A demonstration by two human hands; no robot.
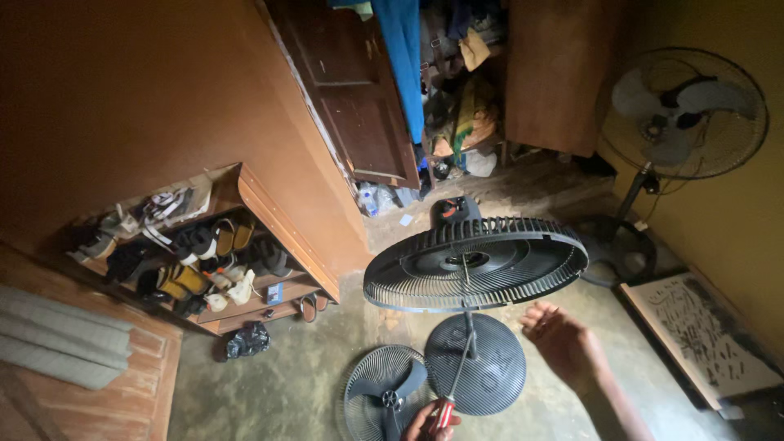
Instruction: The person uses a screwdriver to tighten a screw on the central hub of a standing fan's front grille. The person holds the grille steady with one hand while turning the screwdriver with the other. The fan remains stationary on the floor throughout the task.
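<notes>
Keep your left hand closed on the screwdriver, its tip at the fan guard. Steady it with your open, empty right hand.

Dim indoor room, soft light falling from the upper right onto the yellow wall and concrete floor, upper left wall deep in shadow, wide-angle bending at the edges, slight motion blur on the right hand, grain in dark areas
</notes>
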